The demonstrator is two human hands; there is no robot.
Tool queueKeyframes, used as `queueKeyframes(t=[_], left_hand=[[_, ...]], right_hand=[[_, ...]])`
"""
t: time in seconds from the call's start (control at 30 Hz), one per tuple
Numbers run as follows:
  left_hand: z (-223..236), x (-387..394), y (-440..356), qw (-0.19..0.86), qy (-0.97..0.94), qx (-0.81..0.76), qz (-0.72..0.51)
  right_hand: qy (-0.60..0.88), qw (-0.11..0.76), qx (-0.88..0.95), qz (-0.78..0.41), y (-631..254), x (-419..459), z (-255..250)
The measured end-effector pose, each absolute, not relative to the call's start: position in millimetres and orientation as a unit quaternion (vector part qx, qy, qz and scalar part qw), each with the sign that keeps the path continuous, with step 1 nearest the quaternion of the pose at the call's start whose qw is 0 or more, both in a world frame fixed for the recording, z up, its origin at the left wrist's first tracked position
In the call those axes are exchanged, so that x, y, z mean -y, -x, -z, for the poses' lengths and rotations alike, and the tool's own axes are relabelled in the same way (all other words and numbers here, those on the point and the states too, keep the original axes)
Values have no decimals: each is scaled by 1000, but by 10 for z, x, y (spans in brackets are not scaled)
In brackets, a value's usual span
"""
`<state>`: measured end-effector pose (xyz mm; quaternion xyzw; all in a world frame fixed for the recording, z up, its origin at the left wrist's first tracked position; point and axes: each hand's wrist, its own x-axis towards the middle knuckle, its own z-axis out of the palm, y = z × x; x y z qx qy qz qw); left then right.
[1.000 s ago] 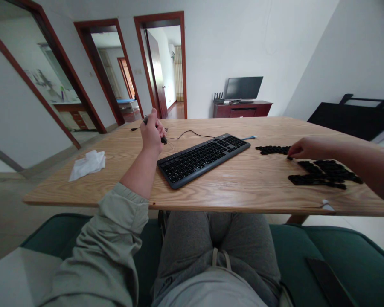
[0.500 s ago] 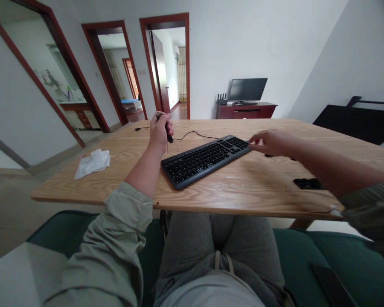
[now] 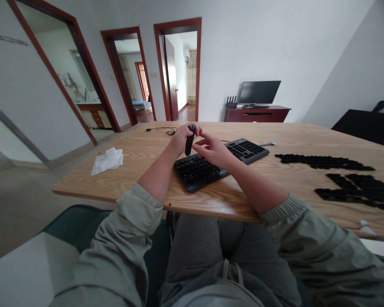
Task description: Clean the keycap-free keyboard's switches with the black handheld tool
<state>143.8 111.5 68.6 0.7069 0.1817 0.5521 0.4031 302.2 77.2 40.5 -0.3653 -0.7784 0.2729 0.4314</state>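
My left hand (image 3: 181, 138) is closed round a slim black keycap puller (image 3: 190, 143), held upright over the far left part of the keyboard. My right hand (image 3: 213, 149) is beside it, fingers apart and thumb pointing at the puller; whether the fingertips touch it I cannot tell. Under both hands lies a black keyboard (image 3: 248, 150), slanted on the table, its left middle part hidden by my right hand. Off to the right, loose black keycaps (image 3: 326, 162) lie in a row, with a second group of keycaps (image 3: 358, 187) nearer to me.
A wooden table (image 3: 147, 187) bears everything. Crumpled white tissue (image 3: 107, 161) lies at its left, and a thin black cable (image 3: 166, 130) is coiled at the back. A small blue stick (image 3: 269, 144) rests just past the keyboard's right end. Something white (image 3: 367, 227) lies by the near right edge.
My right hand has come left from the keyboard's right end to beside my left hand. The puller now stands upright in my left hand. The view has turned, showing more keycaps.
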Motion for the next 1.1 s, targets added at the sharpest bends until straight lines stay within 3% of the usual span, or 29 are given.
queueKeyframes(t=[0.37,0.53,0.8,1.1], left_hand=[[-709,-1053,-1430,462,-740,-156,-463],[-683,-1169,-1309,410,-765,-174,-464],[-573,-1261,-992,348,-851,-308,-246],[-614,-1177,-991,236,-873,-389,-173]], right_hand=[[355,439,793,-228,-2882,-759,-358],[322,496,768,-244,-2951,-732,-389],[391,571,643,-328,-3004,-772,-332],[378,556,652,-351,-2964,-832,-181]])
